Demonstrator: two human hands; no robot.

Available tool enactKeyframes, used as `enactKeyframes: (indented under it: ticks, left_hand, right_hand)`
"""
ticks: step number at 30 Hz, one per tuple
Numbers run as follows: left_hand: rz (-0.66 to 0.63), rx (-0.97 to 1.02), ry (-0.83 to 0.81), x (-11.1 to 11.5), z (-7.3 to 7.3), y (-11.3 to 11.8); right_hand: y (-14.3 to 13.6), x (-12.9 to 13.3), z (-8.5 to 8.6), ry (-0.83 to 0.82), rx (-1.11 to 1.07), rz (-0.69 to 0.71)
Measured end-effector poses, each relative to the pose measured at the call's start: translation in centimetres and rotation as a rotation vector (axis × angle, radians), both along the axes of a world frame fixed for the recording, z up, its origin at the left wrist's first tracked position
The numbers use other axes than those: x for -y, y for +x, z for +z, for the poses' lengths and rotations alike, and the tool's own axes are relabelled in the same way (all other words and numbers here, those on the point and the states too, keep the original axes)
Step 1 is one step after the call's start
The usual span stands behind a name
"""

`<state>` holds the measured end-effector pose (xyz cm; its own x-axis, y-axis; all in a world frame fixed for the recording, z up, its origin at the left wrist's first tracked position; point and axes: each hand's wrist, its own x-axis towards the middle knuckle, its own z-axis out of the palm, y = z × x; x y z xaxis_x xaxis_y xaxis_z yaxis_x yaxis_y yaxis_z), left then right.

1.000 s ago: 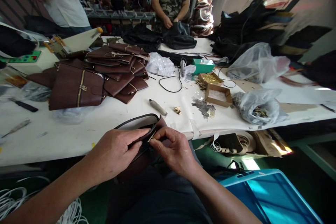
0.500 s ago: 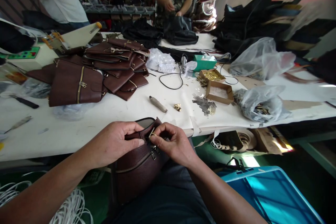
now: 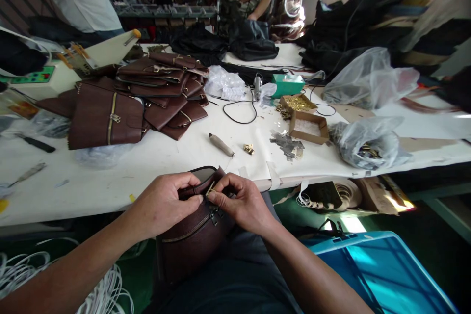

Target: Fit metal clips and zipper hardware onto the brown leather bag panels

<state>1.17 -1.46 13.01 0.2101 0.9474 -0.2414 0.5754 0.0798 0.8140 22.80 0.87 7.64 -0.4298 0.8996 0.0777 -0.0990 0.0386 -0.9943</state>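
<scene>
Work position: the brown bag point(image 3: 195, 250) is at the person's lap, upper rim at the near edge of the white table point(image 3: 176, 154). Its curved zipper point(image 3: 187, 233) faces the wearer, with the pull below the fingers.

Hand state: the left hand point(image 3: 160, 206) is clamped on the bag's upper rim, between thumb and fingers. The right hand point(image 3: 245, 201) pinches a small gold-coloured metal piece point(image 3: 210, 189) between thumb and forefinger, against the same rim. The hands are close together, with the metal piece between their fingertips. Whether the piece is seated in the leather cannot be told; the fingers partly cover it.

Step in hand, as judged: alignment of the metal piece with the rim. The next move calls for a steady left-hand grip, the leather flat at the contact point, and small corrections of the piece's angle by the right fingertips. A loose pinch could let the piece tilt or slip.

Adjacent items: a handled tool point(image 3: 221, 145) and a gold clasp point(image 3: 248, 148) lie on the table beyond the bag. Flat metal plates point(image 3: 287, 145) lie beside an open cardboard box point(image 3: 309, 128). More brown bags point(image 3: 106, 120) are piled to the left.
</scene>
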Motion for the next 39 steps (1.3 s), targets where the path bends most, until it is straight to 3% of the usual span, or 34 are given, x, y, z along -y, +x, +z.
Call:
enactKeyframes:
  ticks: [8, 15, 21, 25, 30, 34, 39]
  left_hand:
    - [0.019, 0.018, -0.017, 0.2, 0.5, 0.4]
    - [0.068, -0.094, 0.068, 0.4, 0.1, 1.3]
    - [0.047, -0.075, 0.074, 1.4, 0.0, 1.5]
    - [0.063, -0.096, 0.102, 1.5, -0.8, 1.0]
    - [0.052, -0.126, 0.102, 1.2, -1.3, -0.3]
    - [0.062, -0.173, 0.132, 1.3, -0.6, -1.8]
    - [0.118, -0.166, 0.151, 1.7, 0.5, -3.1]
  right_hand:
    - [0.4, 0.0, -0.3, -0.003, -0.001, 0.02]
    - [0.0, 0.7, -0.1, 0.074, 0.07, -0.099]
    - [-0.6, 1.2, -0.8, 0.218, 0.148, -0.192]
    - [-1.3, 1.0, -1.4, 0.274, 0.209, -0.246]
    - [-0.4, 0.3, -0.9, 0.222, 0.182, -0.067]
    - [0.0, 0.2, -0.4, 0.224, 0.135, -0.073]
    - [-2.6, 0.6, -0.4, 0.306, 0.072, -0.104]
